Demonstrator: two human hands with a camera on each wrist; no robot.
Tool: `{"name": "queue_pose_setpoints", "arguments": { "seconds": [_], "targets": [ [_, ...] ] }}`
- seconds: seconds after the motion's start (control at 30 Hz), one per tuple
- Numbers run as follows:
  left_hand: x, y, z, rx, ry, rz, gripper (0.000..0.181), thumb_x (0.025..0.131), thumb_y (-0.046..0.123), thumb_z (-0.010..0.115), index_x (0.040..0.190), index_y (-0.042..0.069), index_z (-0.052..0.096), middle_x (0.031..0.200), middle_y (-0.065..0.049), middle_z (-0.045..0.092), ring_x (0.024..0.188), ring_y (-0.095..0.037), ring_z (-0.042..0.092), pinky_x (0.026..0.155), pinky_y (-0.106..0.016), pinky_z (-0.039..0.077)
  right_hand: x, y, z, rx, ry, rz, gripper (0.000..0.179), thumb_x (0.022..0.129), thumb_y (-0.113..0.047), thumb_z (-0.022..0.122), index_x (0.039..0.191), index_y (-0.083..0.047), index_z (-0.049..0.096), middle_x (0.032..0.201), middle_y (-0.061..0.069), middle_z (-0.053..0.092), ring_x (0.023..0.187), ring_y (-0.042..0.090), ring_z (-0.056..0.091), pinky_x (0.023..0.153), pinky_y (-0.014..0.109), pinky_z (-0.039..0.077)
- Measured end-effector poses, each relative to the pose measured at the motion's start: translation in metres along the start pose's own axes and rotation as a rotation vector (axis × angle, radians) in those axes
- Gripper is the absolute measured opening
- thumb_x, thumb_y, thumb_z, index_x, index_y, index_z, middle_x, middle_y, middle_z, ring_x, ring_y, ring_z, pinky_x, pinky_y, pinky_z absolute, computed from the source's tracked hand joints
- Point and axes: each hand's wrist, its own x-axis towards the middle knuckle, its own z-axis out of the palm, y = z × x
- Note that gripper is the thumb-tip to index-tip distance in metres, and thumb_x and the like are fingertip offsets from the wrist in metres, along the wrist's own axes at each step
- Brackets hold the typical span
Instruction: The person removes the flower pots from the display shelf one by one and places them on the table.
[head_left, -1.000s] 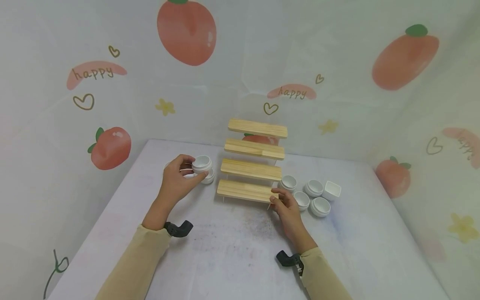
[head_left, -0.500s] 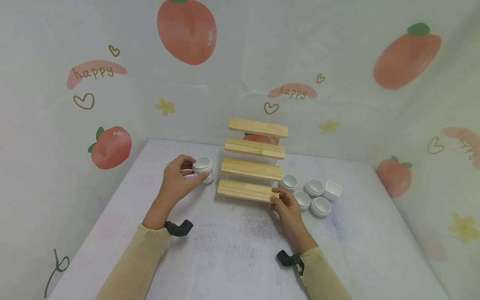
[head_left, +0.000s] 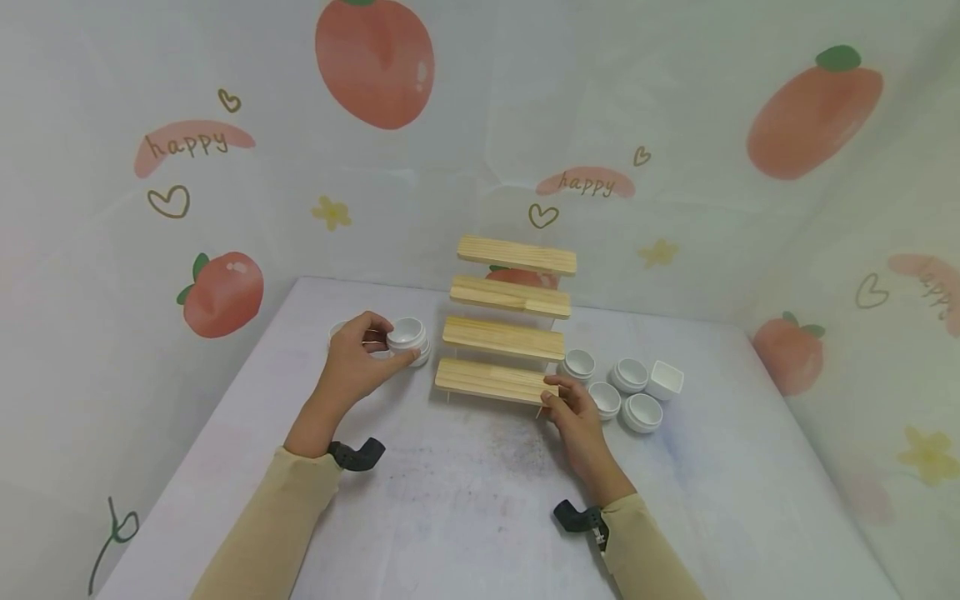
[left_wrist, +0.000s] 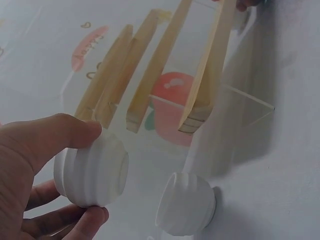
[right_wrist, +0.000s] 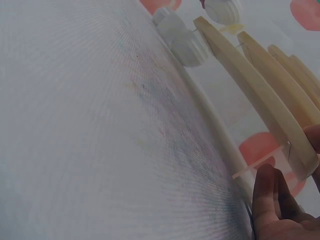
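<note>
My left hand (head_left: 352, 354) pinches a small white bowl (head_left: 407, 330) between thumb and fingers. In the left wrist view the held bowl (left_wrist: 92, 172) is level with the rack's boards, and another white bowl (left_wrist: 186, 204) stands on the table beyond it. From the head view the held bowl overlaps that one. A four-tier rack with pale wooden boards (head_left: 502, 337) and clear supports stands in the middle. My right hand (head_left: 577, 425) grips the right end of its lowest board (head_left: 491, 381); in the right wrist view the fingers (right_wrist: 265, 192) are at the board's end.
Right of the rack stand several white round bowls (head_left: 641, 412) and one square white bowl (head_left: 664, 380). Part of another white dish (head_left: 337, 330) shows behind my left hand. A printed cloth backdrop (head_left: 480, 150) rises behind the table (head_left: 465, 517).
My left hand has lowered the white bowl a little and shifted it slightly right, so it covers more of the bowl behind. The right hand and the rack have stayed in place.
</note>
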Motion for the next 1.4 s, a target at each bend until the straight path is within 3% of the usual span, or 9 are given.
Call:
{"name": "queue_pose_setpoints", "arguments": {
  "seconds": [0.33,0.5,0.97,1.4],
  "targets": [
    [-0.0016,0.0009,-0.0012,0.034,-0.043,-0.034,0.048,0.081,0.024,0.094,0.109,0.002,0.063,0.116,-0.016,0.066,0.104,-0.034,0.073,0.094,-0.051,0.061,-0.0013,-0.0012,0.0001,-0.008,0.008,0.006,0.034,0.103,-0.006,0.066,0.137,-0.002,0.061,0.128,0.013,0.059,0.105,0.015,0.062,0.086,0.024,0.058],
    [-0.0015,0.0005,-0.0012,0.063,-0.069,-0.053,0.048,0.082,0.029,0.094,0.107,0.003,0.063,0.115,-0.016,0.067,0.102,-0.033,0.073,0.090,-0.044,0.059,-0.0019,-0.0017,0.0005,-0.003,0.009,0.003,0.034,0.103,-0.006,0.066,0.136,-0.002,0.061,0.126,0.011,0.059,0.104,0.015,0.062,0.087,0.025,0.058],
    [-0.0018,-0.0056,-0.0004,0.097,-0.104,-0.038,0.046,0.079,0.027,0.096,0.103,0.004,0.065,0.109,-0.013,0.070,0.096,-0.027,0.073,0.082,-0.035,0.058,-0.0005,-0.0011,0.0004,-0.016,0.006,0.008,0.034,0.103,-0.005,0.065,0.137,-0.003,0.061,0.130,0.013,0.059,0.106,0.015,0.062,0.088,0.025,0.058],
    [-0.0021,-0.0065,0.0001,0.105,-0.159,-0.076,0.046,0.077,0.025,0.097,0.102,0.004,0.065,0.107,-0.013,0.068,0.098,-0.028,0.071,0.084,-0.038,0.057,-0.0002,0.0005,-0.0007,0.010,-0.008,-0.003,0.034,0.104,-0.004,0.064,0.138,-0.003,0.060,0.127,0.012,0.059,0.106,0.017,0.062,0.088,0.026,0.059]
  ]
}}
